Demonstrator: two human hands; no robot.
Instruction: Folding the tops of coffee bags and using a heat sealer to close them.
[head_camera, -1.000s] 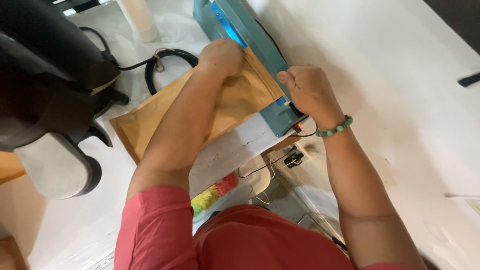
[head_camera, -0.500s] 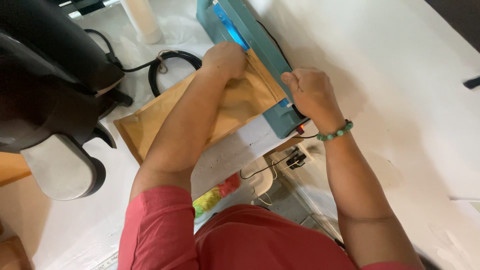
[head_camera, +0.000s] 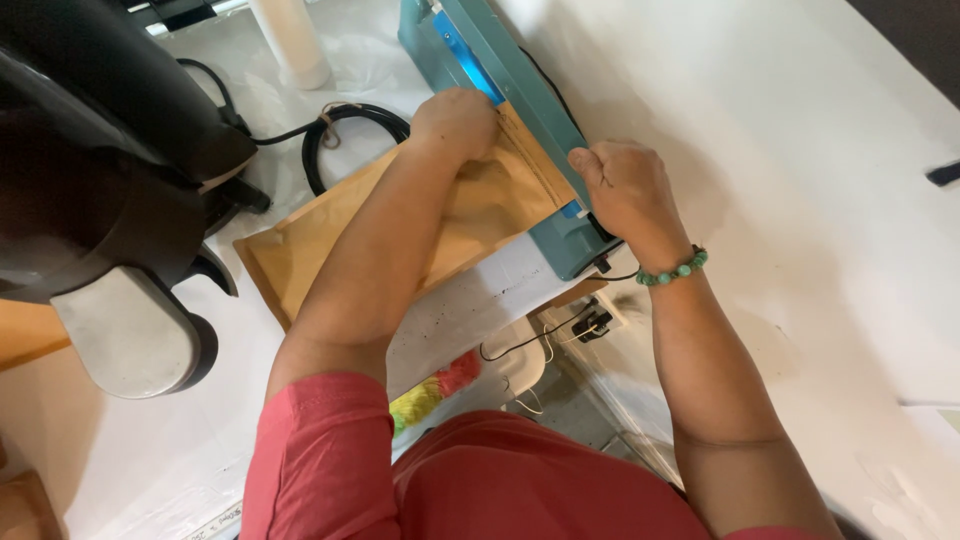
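Here, a wide white table (head_camera: 800, 200) fills most of the view, and a big black and grey machine (head_camera: 90, 200) stands at its left side. A brown padded envelope (head_camera: 490, 215) lies flat on the table between that machine and a teal heat sealer (head_camera: 500, 70), with its far edge tucked under the sealer's long bar. The left hand (head_camera: 455, 120) rests on the envelope right at that edge, fingers curled together and pressing down on the paper just beside the bar. The right hand (head_camera: 620, 190) sits on the near end of the sealer bar, closed into a loose fist over it; whether the fingertips pinch anything underneath cannot be told. A coiled black cable (head_camera: 345, 130) lies on the table behind the envelope, near the left hand. A white cylinder (head_camera: 290, 45) stands further back. A green bead bracelet (head_camera: 672, 270) circles the right wrist.
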